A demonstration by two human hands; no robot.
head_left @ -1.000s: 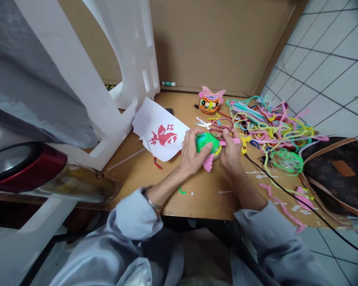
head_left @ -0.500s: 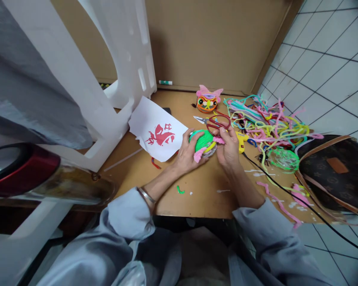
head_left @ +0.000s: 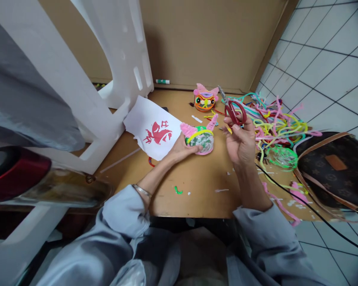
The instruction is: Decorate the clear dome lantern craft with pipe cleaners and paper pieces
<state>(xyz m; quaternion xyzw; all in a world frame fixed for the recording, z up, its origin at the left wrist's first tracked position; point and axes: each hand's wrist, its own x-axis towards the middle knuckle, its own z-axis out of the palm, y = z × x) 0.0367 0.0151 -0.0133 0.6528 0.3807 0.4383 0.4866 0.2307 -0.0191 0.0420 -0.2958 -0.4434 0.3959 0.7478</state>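
1. Just right of the white sheet (head_left: 155, 127) with its red print, the left hand (head_left: 180, 150) grasped a pipe-cleaner figure (head_left: 200, 139), with the fingers curled round its near side and the thumb laid across its front.
2. That figure, a green ball with a yellow band and two pink ears, rested on the wooden table (head_left: 197, 186), close beside the sheet's right edge.
3. Farther right of the sheet, the right hand (head_left: 241, 141) was raised off the table, its fingers clenched round the red handles of the scissors (head_left: 234, 111). The blades pointed up and away.
4. Beyond the sheet's far right corner stood a finished orange and pink figure (head_left: 205, 100).
5. Well to the right of the sheet lay a tangled pile of pipe cleaners (head_left: 274, 123), with a brown bag (head_left: 331, 171) past it at the table's edge.
6. Nearer the person than the sheet, a small green scrap (head_left: 178, 191) lay on the bare wood.
7. Left of the sheet, and touching its edge, stood a white foam frame (head_left: 107, 79).
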